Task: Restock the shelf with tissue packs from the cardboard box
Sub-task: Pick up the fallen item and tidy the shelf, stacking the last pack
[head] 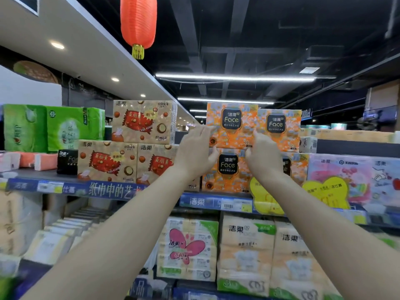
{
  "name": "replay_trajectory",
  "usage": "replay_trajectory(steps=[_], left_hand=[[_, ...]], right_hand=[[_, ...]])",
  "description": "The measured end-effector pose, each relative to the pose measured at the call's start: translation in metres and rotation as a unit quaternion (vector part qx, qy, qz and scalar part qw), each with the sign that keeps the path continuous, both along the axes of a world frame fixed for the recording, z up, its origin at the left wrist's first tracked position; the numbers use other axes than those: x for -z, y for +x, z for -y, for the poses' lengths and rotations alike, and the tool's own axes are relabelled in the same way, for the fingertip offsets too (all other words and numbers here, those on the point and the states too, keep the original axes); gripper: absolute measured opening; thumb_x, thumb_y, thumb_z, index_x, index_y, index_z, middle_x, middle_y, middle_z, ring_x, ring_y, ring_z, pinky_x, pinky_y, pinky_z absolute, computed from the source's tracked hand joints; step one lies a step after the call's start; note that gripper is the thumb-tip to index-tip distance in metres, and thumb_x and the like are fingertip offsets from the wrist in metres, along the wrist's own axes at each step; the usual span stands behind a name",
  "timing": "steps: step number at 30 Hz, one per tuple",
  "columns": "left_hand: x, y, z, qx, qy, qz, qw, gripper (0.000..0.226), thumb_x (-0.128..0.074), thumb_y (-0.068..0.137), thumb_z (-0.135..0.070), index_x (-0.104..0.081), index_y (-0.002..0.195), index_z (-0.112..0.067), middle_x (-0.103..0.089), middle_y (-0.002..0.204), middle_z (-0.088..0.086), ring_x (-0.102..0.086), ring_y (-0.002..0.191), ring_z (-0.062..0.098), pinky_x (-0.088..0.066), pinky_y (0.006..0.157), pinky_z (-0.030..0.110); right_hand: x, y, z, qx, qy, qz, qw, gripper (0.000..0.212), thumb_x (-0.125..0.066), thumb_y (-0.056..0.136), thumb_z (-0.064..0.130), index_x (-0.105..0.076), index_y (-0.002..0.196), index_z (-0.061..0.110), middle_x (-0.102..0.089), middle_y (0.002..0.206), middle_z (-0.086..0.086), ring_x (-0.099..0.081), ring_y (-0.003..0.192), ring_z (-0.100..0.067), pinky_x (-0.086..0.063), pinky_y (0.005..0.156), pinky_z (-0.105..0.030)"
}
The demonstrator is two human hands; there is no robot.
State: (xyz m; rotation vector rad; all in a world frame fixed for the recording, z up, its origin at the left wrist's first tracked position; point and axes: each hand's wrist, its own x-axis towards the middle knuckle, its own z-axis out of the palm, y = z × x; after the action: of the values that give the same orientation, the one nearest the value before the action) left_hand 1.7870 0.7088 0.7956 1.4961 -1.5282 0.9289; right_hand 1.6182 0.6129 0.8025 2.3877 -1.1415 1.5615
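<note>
An orange "Face" tissue pack (pixel 232 124) sits on top of another orange pack (pixel 227 172) on the upper shelf (pixel 129 189). Both my arms reach up to it. My left hand (pixel 195 151) lies against the top pack's left edge, fingers stretched along its side and thumb at its lower corner. My right hand (pixel 263 154) touches the pack's lower right front, one finger pointing up. More orange packs (pixel 280 128) stand to the right. The cardboard box is out of view.
Beige and red tissue packs (pixel 129 146) are stacked left of the orange ones, green packs (pixel 52 127) further left. Pink patterned packs (pixel 339 178) stand right. Lower shelves hold beige multipacks (pixel 244 252). A red lantern (pixel 138 22) hangs overhead.
</note>
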Motion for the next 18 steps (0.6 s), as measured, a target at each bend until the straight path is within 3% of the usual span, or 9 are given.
replay_trajectory(steps=[3, 8, 12, 16, 18], left_hand=[[0.020, 0.000, -0.026, -0.057, 0.076, 0.003, 0.995, 0.050, -0.058, 0.094, -0.034, -0.054, 0.140, -0.016, -0.056, 0.136, 0.004, -0.055, 0.117, 0.024, -0.047, 0.098, 0.040], [0.081, -0.001, -0.077, -0.119, 0.181, -0.063, 0.974, 0.053, -0.055, 0.094, -0.039, -0.051, 0.142, -0.019, -0.053, 0.141, 0.004, -0.050, 0.124, 0.028, -0.044, 0.101, 0.043], [0.153, -0.007, -0.124, -0.170, 0.301, -0.079, 0.935, 0.058, -0.050, 0.097, -0.047, -0.043, 0.149, -0.022, -0.049, 0.147, 0.004, -0.048, 0.130, 0.029, -0.043, 0.102, 0.042], [0.232, -0.012, -0.182, -0.189, 0.376, -0.117, 0.900, 0.055, -0.053, 0.095, -0.044, -0.049, 0.144, -0.020, -0.055, 0.140, 0.009, -0.055, 0.123, 0.034, -0.047, 0.096, 0.043], [0.271, -0.016, -0.212, -0.200, 0.412, -0.137, 0.878, 0.052, -0.056, 0.093, -0.042, -0.053, 0.138, -0.017, -0.058, 0.135, 0.011, -0.055, 0.122, 0.035, -0.045, 0.096, 0.042]], right_hand=[[0.018, 0.002, -0.032, -0.030, 0.025, -0.120, 0.992, 0.034, -0.056, 0.100, 0.014, -0.063, 0.132, 0.008, -0.068, 0.126, -0.014, -0.064, 0.116, -0.034, -0.053, 0.086, -0.038], [0.076, 0.004, -0.083, -0.084, 0.102, -0.300, 0.945, 0.039, -0.056, 0.100, 0.026, -0.061, 0.136, 0.011, -0.067, 0.131, -0.013, -0.063, 0.116, -0.033, -0.055, 0.091, -0.042], [0.149, 0.004, -0.122, -0.112, 0.187, -0.339, 0.915, 0.050, -0.055, 0.103, 0.028, -0.048, 0.150, 0.013, -0.058, 0.145, -0.009, -0.059, 0.126, -0.028, -0.054, 0.097, -0.039], [0.234, 0.013, -0.165, -0.143, 0.245, -0.354, 0.891, 0.034, -0.055, 0.099, 0.020, -0.060, 0.130, 0.007, -0.068, 0.119, -0.016, -0.066, 0.100, -0.033, -0.058, 0.079, -0.040], [0.279, 0.018, -0.192, -0.152, 0.266, -0.371, 0.877, 0.033, -0.056, 0.097, 0.021, -0.061, 0.128, 0.009, -0.067, 0.123, -0.015, -0.066, 0.103, -0.033, -0.057, 0.080, -0.037]])
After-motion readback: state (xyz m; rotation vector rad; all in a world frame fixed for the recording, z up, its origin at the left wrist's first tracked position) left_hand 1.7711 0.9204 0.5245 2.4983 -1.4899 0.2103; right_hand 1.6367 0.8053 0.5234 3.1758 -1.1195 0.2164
